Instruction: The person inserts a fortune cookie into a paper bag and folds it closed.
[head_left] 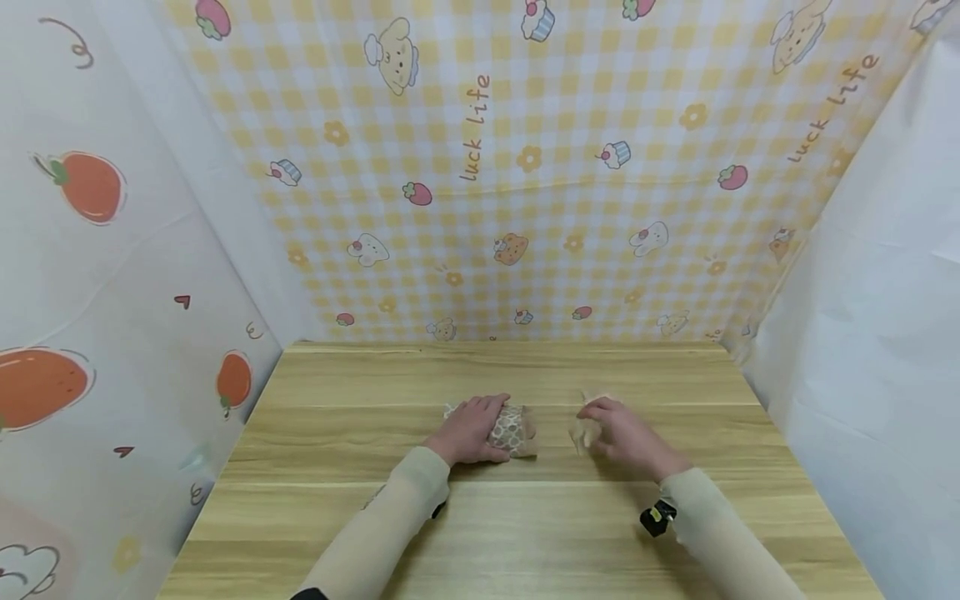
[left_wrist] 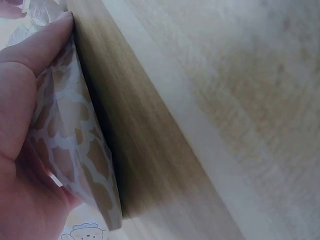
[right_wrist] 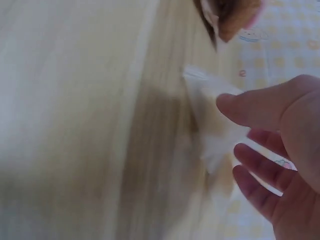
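Note:
A paper bag (head_left: pixel 510 431) with a brown and white giraffe-like pattern lies on its side on the wooden table, its mouth toward the right. My left hand (head_left: pixel 470 429) holds it from above, thumb along the near side; the far fingers are partly hidden in the left wrist view. To the right of the bag's mouth, my right hand (head_left: pixel 626 437) pinches a small clear-wrapped packet (right_wrist: pixel 210 107) with something tan inside. Below it in the right wrist view hangs another tan wrapped piece (right_wrist: pixel 222 182); I cannot tell whether the two are joined. The bag's contents are unclear.
The wooden table (head_left: pixel 510 533) ends at a yellow checked cloth backdrop (head_left: pixel 480 225). White cloth walls stand at the left (head_left: pixel 150 267) and right (head_left: pixel 870 317). A black wrist camera (head_left: pixel 657 518) sits at the right sleeve.

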